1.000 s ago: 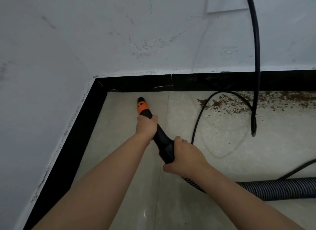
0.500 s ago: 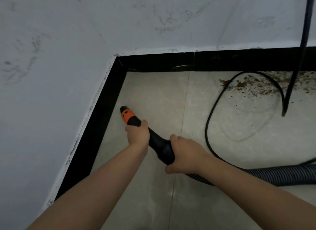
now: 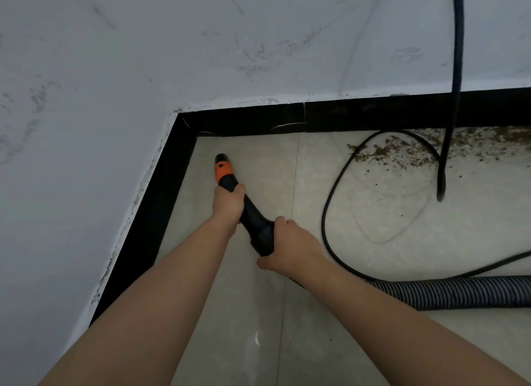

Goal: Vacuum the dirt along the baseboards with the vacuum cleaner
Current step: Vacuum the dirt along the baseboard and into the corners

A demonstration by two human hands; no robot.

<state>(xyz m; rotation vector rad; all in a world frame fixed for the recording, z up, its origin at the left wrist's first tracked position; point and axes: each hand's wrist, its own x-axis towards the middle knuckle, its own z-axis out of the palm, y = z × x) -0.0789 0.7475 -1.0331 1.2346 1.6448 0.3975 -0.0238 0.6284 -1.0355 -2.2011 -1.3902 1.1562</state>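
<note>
Both hands grip the vacuum nozzle (image 3: 253, 222): the left hand (image 3: 228, 203) curls round its narrow front part just behind the orange band, and the right hand (image 3: 290, 249) wraps the thicker black rear end where the hose joins.

White wall (image 3: 201, 49) fills the upper and left part of the view, scuffed with grey marks. Pale tiled floor (image 3: 373, 227) spreads below it. Black baseboard (image 3: 373, 115) runs along the far wall and turns at the corner to run down the left wall. Ribbed grey hose (image 3: 459, 295) lies on the floor at the right, leading off from behind the right forearm. A black power cord (image 3: 457, 69) hangs down the far wall and ends just above the floor, and a thinner black cable (image 3: 327, 213) loops across the tiles beside the right hand.

Brown dirt (image 3: 416, 153) is scattered along the foot of the far baseboard at the right, well apart from the nozzle. The nozzle's black tip points toward the corner, near the left baseboard, over tiles that look clean.
</note>
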